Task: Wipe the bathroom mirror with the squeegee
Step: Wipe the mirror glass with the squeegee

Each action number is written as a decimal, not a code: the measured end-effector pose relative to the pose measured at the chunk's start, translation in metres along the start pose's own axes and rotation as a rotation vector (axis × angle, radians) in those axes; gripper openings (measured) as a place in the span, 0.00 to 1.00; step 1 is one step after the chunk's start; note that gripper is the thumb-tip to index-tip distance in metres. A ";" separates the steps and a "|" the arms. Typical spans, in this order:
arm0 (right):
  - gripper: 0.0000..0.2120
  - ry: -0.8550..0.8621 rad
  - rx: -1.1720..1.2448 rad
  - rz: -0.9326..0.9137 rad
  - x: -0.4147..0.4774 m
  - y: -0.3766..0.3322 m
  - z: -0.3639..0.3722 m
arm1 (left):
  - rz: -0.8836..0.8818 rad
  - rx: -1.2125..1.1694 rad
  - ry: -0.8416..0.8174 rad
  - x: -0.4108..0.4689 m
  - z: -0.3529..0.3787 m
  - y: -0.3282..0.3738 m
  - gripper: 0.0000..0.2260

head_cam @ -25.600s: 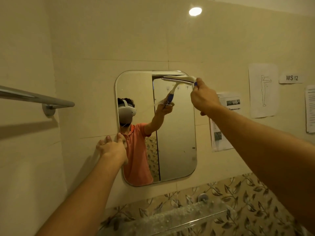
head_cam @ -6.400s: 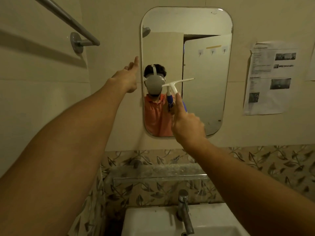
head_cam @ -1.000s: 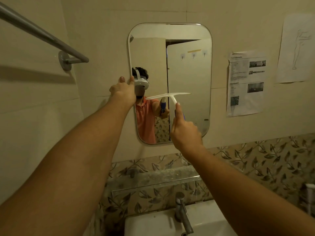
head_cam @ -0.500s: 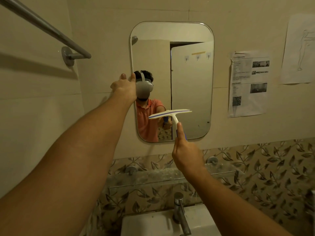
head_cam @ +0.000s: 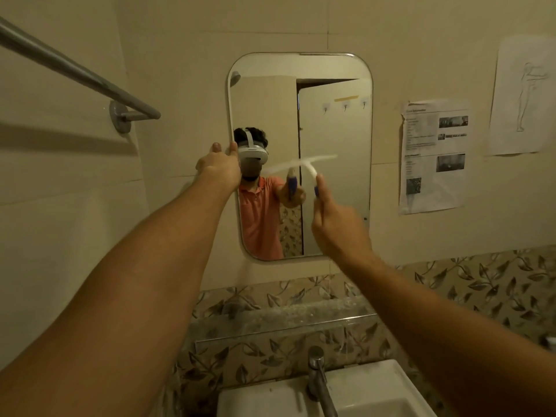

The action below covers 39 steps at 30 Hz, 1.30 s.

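Head view: right hand (head_cam: 337,224) holds squeegee (head_cam: 304,164) at mirror (head_cam: 334,206)

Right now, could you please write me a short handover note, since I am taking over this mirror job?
Left hand: fingers straight, resting on the left edge of the mirror.
Right hand: grips the handle of the squeegee; its blade is blurred, at mid-height of the glass.
Done: cannot tell how much glass is already wiped.
Left: probably draw the blade down to the bottom edge, then check for streaks.
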State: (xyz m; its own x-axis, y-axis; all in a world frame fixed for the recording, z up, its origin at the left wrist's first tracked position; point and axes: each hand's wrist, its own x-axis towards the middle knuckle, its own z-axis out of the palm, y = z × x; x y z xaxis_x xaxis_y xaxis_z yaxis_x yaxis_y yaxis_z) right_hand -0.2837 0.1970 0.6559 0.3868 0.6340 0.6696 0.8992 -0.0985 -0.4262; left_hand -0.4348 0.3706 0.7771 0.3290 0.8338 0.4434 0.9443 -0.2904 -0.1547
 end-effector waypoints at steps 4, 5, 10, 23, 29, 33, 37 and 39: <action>0.27 0.065 -0.058 -0.100 0.050 -0.043 -0.041 | 0.017 0.027 -0.014 -0.007 -0.005 -0.002 0.39; 0.27 0.070 -0.091 -0.105 0.059 -0.050 -0.046 | 0.022 0.030 -0.017 -0.007 -0.006 -0.002 0.38; 0.28 0.018 -0.131 -0.072 0.073 -0.055 -0.035 | 0.022 0.034 -0.014 -0.008 -0.009 -0.005 0.40; 0.35 -0.080 -0.183 -0.003 -0.002 -0.001 0.025 | 0.019 0.031 0.015 -0.007 -0.002 -0.003 0.39; 0.35 -0.100 -0.191 0.014 -0.038 0.025 0.044 | 0.009 0.052 0.030 -0.007 0.001 -0.001 0.37; 0.36 -0.095 -0.200 0.042 -0.060 0.041 0.057 | -0.001 0.069 0.035 -0.007 0.001 0.002 0.37; 0.33 -0.120 -0.185 0.070 -0.076 0.054 0.067 | -0.007 0.088 0.032 -0.008 0.001 0.004 0.37; 0.32 -0.141 -0.183 0.082 -0.082 0.058 0.071 | -0.009 0.094 0.035 -0.008 0.002 0.004 0.37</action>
State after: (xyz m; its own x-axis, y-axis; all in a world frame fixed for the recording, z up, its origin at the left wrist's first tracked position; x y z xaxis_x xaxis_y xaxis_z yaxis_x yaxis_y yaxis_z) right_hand -0.2773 0.1937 0.5335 0.4392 0.7178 0.5402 0.8930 -0.2832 -0.3497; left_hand -0.4334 0.3642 0.7711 0.3219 0.8187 0.4755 0.9436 -0.2362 -0.2320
